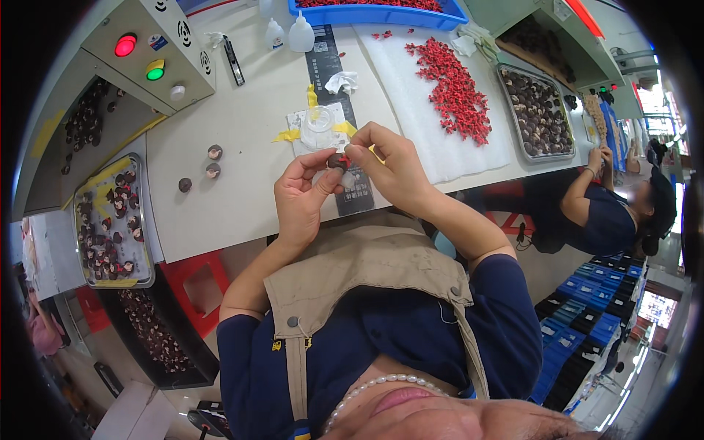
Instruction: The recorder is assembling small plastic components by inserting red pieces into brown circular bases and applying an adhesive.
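Brown, ball-shaped piece with a touch of red (336,161) pinched in the left hand (301,196), fingertips of the right hand (390,167) at its edge, whether gripping or only touching impossible to tell; apparently mid-work. Left of the grip, three loose brown-and-cream balls (213,170) on the pale tabletop (249,125) and, farther out, a metal tray (148,242) of red-touched pieces, seemingly done; right of it, a loose heap of small red bits (458,95) and a tray of redless brown-and-cream pieces (537,121), seemingly left to do, with a dark-clothed co-worker (614,227) beyond.
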`<state>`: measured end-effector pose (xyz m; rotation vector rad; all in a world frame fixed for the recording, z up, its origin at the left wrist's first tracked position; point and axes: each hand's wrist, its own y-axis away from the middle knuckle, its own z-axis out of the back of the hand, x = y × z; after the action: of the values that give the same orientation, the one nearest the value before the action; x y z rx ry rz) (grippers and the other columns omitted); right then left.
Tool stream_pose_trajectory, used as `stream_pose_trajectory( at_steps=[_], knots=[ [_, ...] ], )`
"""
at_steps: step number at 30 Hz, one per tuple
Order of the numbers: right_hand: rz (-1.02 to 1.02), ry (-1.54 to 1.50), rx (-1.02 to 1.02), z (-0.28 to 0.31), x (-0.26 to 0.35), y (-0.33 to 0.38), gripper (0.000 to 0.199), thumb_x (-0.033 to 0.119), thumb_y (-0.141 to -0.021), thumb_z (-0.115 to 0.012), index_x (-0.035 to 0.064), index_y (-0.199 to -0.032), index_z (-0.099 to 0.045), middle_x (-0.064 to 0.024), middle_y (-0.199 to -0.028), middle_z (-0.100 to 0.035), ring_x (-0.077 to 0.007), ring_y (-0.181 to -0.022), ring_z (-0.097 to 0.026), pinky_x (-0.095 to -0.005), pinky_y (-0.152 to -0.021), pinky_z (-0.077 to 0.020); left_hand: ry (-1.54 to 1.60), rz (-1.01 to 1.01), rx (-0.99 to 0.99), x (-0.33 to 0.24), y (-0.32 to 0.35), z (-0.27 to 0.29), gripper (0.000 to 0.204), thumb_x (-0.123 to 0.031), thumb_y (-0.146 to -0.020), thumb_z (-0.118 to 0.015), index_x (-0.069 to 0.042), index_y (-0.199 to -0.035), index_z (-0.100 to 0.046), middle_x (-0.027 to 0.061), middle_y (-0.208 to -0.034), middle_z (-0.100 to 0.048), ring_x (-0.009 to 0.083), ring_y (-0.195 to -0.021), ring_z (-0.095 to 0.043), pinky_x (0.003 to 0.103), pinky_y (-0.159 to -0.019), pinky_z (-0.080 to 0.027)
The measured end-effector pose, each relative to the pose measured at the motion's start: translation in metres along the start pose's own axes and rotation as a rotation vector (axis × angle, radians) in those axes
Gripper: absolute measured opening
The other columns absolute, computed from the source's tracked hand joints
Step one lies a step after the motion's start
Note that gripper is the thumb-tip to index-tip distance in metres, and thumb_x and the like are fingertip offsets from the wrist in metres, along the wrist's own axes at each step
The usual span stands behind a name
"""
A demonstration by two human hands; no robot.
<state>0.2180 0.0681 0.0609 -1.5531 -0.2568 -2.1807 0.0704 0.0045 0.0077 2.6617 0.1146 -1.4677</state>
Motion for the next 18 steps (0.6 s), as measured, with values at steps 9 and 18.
stream_pose_trajectory(
  at_steps=[9,18],
  knots=[
    [0.273,0.033,-0.120,-0.016,-0.009,0.010,0.011,0.000,-0.085,-0.056,0.0012,-0.080,-0.046,-0.0111,-0.073,-0.047,-0.0235,-0.062,-0.048,-0.0324,-0.056,-0.0403,-0.150,-0.180,0.064,-0.007,0.007,-0.007,0.026,0.006,-0.084,-0.060,0.008,-0.110,-0.056,0.0146,-0.107,-0.061,0.0152,-0.090,-0.062,0.026,-0.075,-0.055],
    [0.237,-0.034,-0.177,-0.020,-0.029,0.016,0.009,-0.002,-0.082,-0.057,0.0014,-0.083,-0.049,-0.0098,-0.076,-0.048,-0.0247,-0.070,-0.049,-0.0339,-0.062,-0.0406,-0.156,-0.119,0.046,0.004,0.003,-0.011,0.027,0.002,-0.086,-0.059,0.006,-0.112,-0.055,0.0136,-0.107,-0.061,0.0155,-0.094,-0.061,0.026,-0.073,-0.055]
  ],
)
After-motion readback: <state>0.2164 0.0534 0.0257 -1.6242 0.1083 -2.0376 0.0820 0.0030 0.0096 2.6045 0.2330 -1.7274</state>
